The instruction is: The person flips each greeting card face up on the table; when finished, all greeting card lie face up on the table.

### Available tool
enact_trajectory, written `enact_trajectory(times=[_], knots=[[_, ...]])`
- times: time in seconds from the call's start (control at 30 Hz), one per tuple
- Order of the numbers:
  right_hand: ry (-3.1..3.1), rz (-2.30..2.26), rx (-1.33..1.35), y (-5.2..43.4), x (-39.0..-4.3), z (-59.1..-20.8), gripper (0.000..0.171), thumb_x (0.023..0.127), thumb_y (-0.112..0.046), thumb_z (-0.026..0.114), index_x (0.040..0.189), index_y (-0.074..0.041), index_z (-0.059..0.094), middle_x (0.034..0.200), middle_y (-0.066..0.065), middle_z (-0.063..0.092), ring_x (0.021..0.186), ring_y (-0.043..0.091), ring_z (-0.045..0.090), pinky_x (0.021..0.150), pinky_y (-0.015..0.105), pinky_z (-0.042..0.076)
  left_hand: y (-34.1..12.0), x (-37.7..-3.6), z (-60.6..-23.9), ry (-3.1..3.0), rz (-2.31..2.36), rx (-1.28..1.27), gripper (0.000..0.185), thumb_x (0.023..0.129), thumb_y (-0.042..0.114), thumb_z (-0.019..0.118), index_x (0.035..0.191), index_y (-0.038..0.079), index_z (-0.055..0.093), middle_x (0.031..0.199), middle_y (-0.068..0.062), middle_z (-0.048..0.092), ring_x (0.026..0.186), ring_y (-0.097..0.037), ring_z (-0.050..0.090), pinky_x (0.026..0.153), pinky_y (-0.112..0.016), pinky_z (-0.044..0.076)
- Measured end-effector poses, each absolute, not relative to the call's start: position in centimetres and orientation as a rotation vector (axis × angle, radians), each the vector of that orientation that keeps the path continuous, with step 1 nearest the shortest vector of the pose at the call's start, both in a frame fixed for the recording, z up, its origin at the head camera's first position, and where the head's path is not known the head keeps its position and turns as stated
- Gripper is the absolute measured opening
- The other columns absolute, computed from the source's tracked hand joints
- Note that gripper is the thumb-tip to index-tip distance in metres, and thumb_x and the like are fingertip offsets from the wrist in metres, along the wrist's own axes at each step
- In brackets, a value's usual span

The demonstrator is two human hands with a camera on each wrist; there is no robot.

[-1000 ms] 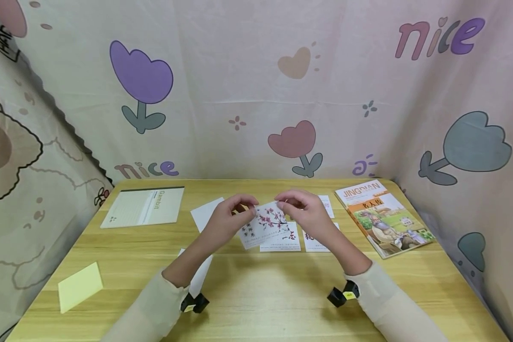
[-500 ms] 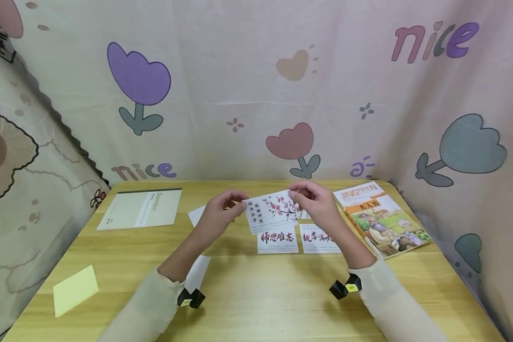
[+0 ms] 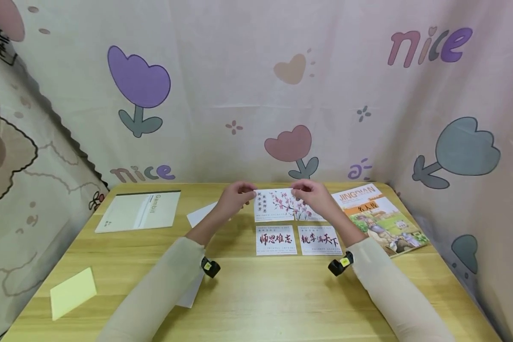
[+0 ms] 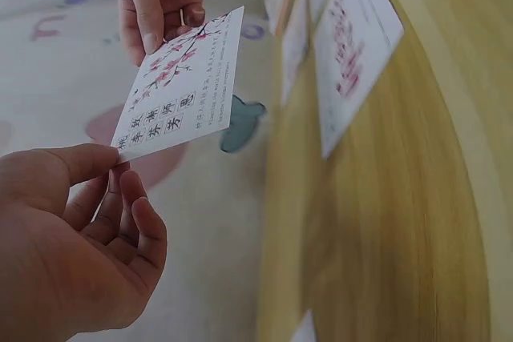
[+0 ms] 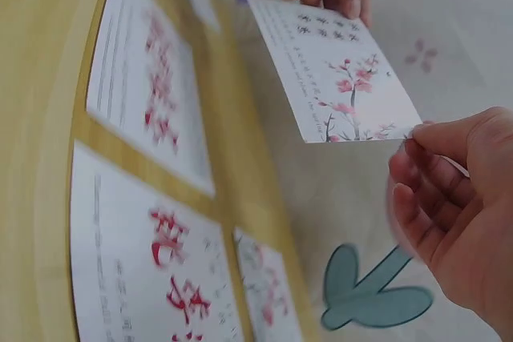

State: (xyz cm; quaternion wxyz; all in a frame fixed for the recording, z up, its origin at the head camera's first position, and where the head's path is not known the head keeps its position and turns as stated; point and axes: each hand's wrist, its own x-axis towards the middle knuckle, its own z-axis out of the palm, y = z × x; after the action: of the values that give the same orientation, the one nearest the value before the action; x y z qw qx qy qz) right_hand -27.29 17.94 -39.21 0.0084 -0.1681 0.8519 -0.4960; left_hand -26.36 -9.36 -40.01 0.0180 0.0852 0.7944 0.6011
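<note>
Blossom card (image 3: pixel 282 205) moved farther back, both hands (image 3: pixel 235 195) pinching, "JINGDIAN" book (image 3: pixel 378 218) nearby

card (image 3: pixel 278 205) behind two cards (image 3: pixel 276 240), book (image 3: pixel 378 218) right

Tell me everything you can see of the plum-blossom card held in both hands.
The white rectangular paper card with pink plum blossoms carries black calligraphy columns at its left end and a flowering branch toward the right. It looks thin and flat, held face up above the wooden table. The left hand pinches its left corner, the right hand its right edge.
</note>
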Motion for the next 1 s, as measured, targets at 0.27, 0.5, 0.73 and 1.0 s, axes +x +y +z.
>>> enact_trajectory(times=[0.27, 0.5, 0.73, 1.0], knots=[[2.658, -1.499, -0.449, 17.7, -29.6, -41.2, 0.017, 0.091, -0.021, 0.065, 0.108, -0.016, 0.067, 0.100, 0.007, 0.063, 0.092, 0.036, 0.057, 0.078, 0.047, 0.050, -8.6, -28.5, -41.7, 2.393, 1.874, 0.106, 0.013, 0.092, 0.017, 0.063, 0.104, 0.013, 0.065, 0.100, -0.006, 0.062, 0.088, -0.039, 0.055, 0.082, -0.055, 0.046], [2.748, -1.361, -0.481, 17.1, -31.3, -42.1, 0.019, 0.092, -0.018, 0.064, 0.110, -0.011, 0.067, 0.099, 0.007, 0.062, 0.085, 0.022, 0.055, 0.071, 0.032, 0.048, -8.6, -30.2, -43.0, 2.415, 1.822, 0.102, 0.011, 0.092, 0.014, 0.062, 0.102, 0.010, 0.065, 0.102, -0.007, 0.061, 0.089, -0.040, 0.055, 0.075, -0.047, 0.049], [2.785, -1.245, -0.455, 16.8, -33.1, -43.8, 0.017, 0.091, -0.018, 0.064, 0.107, -0.015, 0.070, 0.099, 0.002, 0.063, 0.089, 0.020, 0.056, 0.078, 0.034, 0.047, -8.8, -31.7, -44.6, 2.480, 1.697, 0.111, 0.010, 0.091, 0.013, 0.062, 0.100, 0.009, 0.066, 0.097, -0.007, 0.061, 0.082, -0.028, 0.056, 0.068, -0.035, 0.048], [2.819, -1.169, -0.403, 16.6, -33.6, -44.7, 0.013, 0.093, -0.019, 0.061, 0.104, -0.018, 0.069, 0.100, 0.001, 0.063, 0.091, 0.020, 0.056, 0.083, 0.037, 0.046, -8.4, -32.7, -45.5, 2.634, 1.507, 0.169, 0.013, 0.091, 0.015, 0.063, 0.101, 0.009, 0.067, 0.105, -0.006, 0.063, 0.097, -0.023, 0.057, 0.086, -0.038, 0.047]])
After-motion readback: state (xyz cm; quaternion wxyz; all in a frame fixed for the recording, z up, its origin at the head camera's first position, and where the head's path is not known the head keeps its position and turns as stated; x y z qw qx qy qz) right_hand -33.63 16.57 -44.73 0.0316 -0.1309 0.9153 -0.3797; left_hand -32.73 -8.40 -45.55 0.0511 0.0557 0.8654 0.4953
